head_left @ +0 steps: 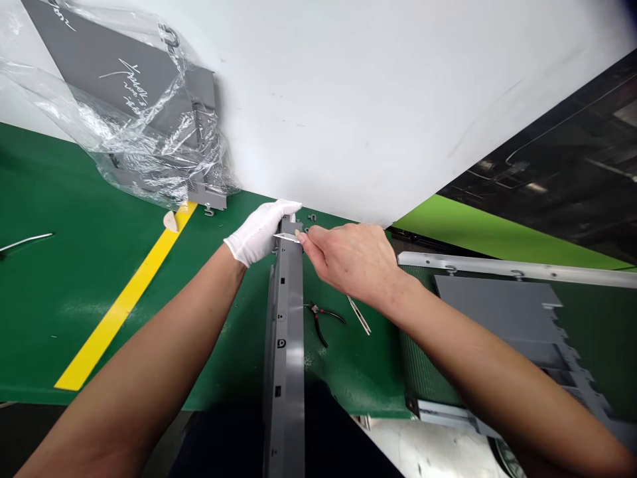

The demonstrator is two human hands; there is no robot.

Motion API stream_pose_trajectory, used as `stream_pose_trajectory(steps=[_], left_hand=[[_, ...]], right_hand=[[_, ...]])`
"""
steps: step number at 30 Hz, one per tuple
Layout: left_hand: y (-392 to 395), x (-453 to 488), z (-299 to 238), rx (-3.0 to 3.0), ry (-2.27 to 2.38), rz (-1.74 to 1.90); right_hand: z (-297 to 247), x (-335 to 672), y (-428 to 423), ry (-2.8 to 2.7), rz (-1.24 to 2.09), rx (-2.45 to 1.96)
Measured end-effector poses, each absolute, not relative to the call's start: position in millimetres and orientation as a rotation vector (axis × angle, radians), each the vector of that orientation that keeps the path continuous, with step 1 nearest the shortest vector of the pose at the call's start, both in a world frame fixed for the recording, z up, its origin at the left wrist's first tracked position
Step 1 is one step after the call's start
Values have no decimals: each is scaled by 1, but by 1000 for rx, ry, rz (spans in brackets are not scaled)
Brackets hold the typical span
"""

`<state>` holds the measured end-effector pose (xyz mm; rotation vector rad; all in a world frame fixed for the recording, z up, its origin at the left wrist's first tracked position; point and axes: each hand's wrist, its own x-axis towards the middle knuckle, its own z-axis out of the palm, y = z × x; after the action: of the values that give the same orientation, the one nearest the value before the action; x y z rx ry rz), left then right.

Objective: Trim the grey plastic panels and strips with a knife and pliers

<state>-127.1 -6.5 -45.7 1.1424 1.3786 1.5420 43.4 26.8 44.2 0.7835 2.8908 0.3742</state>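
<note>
A long grey metal panel (293, 358) stands on edge in front of me, its narrow side with small cutouts facing up. My left hand (259, 232), in a white glove, is closed around the panel's far end. My bare right hand (351, 259) pinches a thin silvery blade (287, 237) that lies across the panel's top edge near that end. The rest of the blade tool is hidden inside my right hand. Pliers with black and red handles (323, 318) and tweezers (359, 315) lie on the green mat right of the panel.
A grey panel in clear plastic wrap (149, 113) leans at the back left. A yellow strip (124, 302), a pale wedge-shaped piece (170, 221) and a metal rod (27, 241) are on the green table (44, 318). At right, a conveyor (423, 358) carries another grey panel (497, 312).
</note>
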Motion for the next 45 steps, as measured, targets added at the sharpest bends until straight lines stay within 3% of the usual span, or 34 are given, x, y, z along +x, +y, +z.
stream_pose_trajectory(steps=[6, 12, 15, 21, 26, 35, 41, 45], left_hand=[[-6, -127, -49, 1133, 1348, 1558], [-4, -127, -56, 871, 1216, 1567], [-5, -127, -54, 1021, 1261, 1607], [-26, -119, -47, 901, 1190, 1564], [-51, -115, -49, 865, 1184, 1496], [-108, -84, -28, 845, 1133, 1357], [-139, -72, -25, 840, 1295, 1323], [-119, -82, -19, 877, 1623, 1293]], right_hand=[[45, 46, 20, 2857, 357, 803], [43, 51, 6, 2962, 119, 763], [43, 56, 10, 3116, -216, 1027], [30, 83, 22, 3059, -1199, 1512], [12, 113, 5, 2736, -1640, 1582], [-2, 160, -62, 2391, -1943, 1480], [-16, 175, -80, 2317, -1956, 1498], [-3, 172, -90, 2415, -1749, 1402]])
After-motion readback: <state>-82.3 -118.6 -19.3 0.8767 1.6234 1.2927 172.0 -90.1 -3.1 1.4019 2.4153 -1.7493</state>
